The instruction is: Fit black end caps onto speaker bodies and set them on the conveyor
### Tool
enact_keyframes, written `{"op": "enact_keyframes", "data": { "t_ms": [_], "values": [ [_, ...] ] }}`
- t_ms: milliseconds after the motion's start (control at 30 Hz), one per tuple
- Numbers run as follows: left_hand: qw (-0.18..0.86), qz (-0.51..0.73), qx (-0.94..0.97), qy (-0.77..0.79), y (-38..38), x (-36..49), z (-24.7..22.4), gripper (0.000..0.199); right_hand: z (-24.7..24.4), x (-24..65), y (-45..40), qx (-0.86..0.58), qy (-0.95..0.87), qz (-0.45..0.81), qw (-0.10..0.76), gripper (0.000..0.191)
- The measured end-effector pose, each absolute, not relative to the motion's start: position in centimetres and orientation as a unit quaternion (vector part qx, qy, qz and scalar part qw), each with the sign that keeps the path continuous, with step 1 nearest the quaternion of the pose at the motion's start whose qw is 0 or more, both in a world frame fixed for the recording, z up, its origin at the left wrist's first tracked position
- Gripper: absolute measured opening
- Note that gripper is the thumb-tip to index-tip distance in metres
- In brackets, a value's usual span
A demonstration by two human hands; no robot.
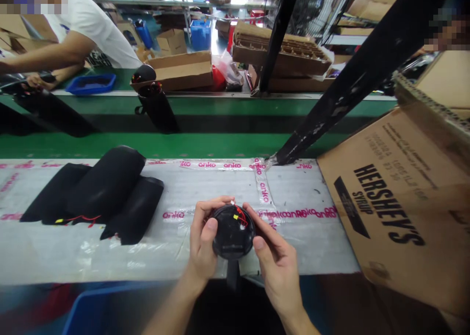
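Both my hands grip a black cylinder above the near side of the worktable, its round end turned up towards me. Thin red wires with small yellow and white connectors come out of that end, and a black strap hangs from its near edge. My left hand curls round the left side, thumb on the rim. On the right side, my right hand presses with fingers and thumb. Further left lies a pile of black fabric-covered cylinders, some with red wires showing.
A cardboard box stands at the right. A slanting black post meets the wrapped table. Beyond runs a green conveyor carrying an upright black cylinder. Across it, a person in a white shirt works near a blue tray.
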State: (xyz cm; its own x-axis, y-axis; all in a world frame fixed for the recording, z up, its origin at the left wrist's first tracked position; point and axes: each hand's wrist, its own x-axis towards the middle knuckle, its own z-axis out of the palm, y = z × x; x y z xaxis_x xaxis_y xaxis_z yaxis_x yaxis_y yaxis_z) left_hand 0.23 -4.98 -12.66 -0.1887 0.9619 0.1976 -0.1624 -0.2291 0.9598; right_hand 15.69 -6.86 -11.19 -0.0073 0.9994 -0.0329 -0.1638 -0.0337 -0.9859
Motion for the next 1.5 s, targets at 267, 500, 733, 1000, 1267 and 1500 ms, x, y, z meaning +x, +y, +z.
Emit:
{"op": "enact_keyframes", "data": {
  "t_ms": [267,500,733,1000,1267,1500],
  "values": [
    [0.492,0.536,0.494,0.476,-5.0,-1.1,-12.1,0.051,-13.8,19.2,-5.9,-0.402,-0.617,0.496,0.46,0.071],
    [0.541,0.521,0.484,0.449,-4.9,-1.8,-12.3,0.042,-12.7,19.3,-5.2,-0.418,-0.632,0.463,0.46,0.079],
    [0.522,0.504,0.534,0.434,-4.9,-2.3,-12.2,0.045,-11.1,18.1,-6.8,-0.414,-0.473,0.609,0.483,0.051],
    [0.515,0.539,0.503,0.436,-4.9,-1.4,-12.5,0.044,-11.0,15.3,-6.8,-0.467,-0.421,0.552,0.548,0.031],
    [0.45,0.581,0.468,0.49,-5.8,-0.3,-11.9,0.034,-10.8,15.2,-7.1,-0.489,-0.421,0.52,0.559,0.032],
    [0.454,0.608,0.422,0.496,-6.5,0.3,-12.0,0.03,-10.8,14.8,-7.9,-0.507,-0.451,0.462,0.572,0.032]
  ]
}}
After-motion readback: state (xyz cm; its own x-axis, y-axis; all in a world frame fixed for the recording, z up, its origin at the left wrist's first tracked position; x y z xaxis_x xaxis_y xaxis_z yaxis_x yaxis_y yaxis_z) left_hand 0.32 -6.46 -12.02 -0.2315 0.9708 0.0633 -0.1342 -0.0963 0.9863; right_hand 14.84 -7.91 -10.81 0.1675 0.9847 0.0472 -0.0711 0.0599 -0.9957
